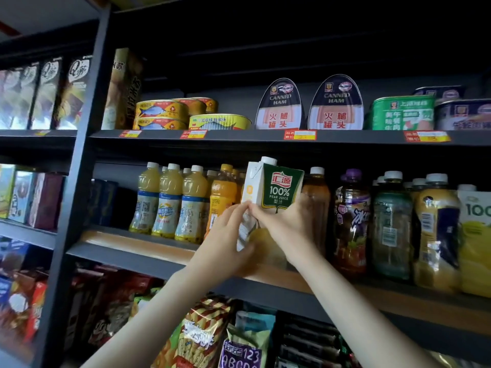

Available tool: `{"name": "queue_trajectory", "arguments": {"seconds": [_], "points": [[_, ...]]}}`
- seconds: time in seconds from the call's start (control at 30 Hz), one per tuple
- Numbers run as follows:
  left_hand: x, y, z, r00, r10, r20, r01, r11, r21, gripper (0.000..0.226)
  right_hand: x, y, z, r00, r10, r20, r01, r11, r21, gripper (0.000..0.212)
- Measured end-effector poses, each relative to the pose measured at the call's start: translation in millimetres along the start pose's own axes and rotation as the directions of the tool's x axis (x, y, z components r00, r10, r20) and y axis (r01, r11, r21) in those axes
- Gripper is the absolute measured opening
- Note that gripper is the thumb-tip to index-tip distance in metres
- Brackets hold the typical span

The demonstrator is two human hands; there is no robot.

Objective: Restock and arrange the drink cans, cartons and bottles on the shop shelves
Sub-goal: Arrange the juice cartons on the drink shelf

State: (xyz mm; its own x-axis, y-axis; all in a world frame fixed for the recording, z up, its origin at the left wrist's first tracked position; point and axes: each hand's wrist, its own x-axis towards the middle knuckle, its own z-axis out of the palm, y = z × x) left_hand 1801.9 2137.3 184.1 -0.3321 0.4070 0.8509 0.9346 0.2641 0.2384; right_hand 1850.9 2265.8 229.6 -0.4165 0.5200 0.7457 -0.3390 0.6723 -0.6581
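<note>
A white and green pear juice carton [276, 187] with a white cap stands tilted on the middle shelf [138, 243], between an orange drink bottle [222, 192] and a brown tea bottle [316, 197]. My left hand [225, 243] grips its lower left side. My right hand [287, 229] holds its lower front and right side. Both sets of fingertips meet at the carton's front corner. The carton's base is hidden behind my hands.
Yellow juice bottles [170, 203] fill the shelf to the left. Purple, green and yellow bottles [390, 224] and another carton [475, 235] stand to the right. Canned fish and ham tins [279, 107] sit on the shelf above. Snack bags [202, 335] fill the shelf below.
</note>
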Motion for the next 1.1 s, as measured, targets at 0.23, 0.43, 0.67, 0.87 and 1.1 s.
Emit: {"name": "queue_trajectory", "arguments": {"seconds": [0.23,0.43,0.67,0.87,1.1], "points": [[10,28,27,0.968,0.214,-0.128,-0.224,0.973,-0.063,0.085,-10,0,-59,0.982,-0.167,-0.09,0.169,0.986,0.012,0.085],[26,77,55,0.926,0.332,-0.178,-0.354,0.929,-0.107,0.088,-9,-1,-124,0.957,-0.239,-0.166,0.227,0.97,-0.093,0.088],[40,131,110,0.909,0.395,-0.135,-0.416,0.88,-0.227,0.093,-9,22,-198,0.944,-0.215,-0.25,0.159,0.961,-0.227,0.087],[56,167,142,0.876,0.481,0.036,-0.462,0.858,-0.226,0.098,-3,45,-252,0.934,-0.171,-0.313,0.074,0.952,-0.298,0.076],[92,175,149,0.862,0.36,0.358,-0.462,0.848,0.26,0.102,13,69,-303,0.915,-0.07,-0.398,-0.091,0.924,-0.371,0.068]]}}
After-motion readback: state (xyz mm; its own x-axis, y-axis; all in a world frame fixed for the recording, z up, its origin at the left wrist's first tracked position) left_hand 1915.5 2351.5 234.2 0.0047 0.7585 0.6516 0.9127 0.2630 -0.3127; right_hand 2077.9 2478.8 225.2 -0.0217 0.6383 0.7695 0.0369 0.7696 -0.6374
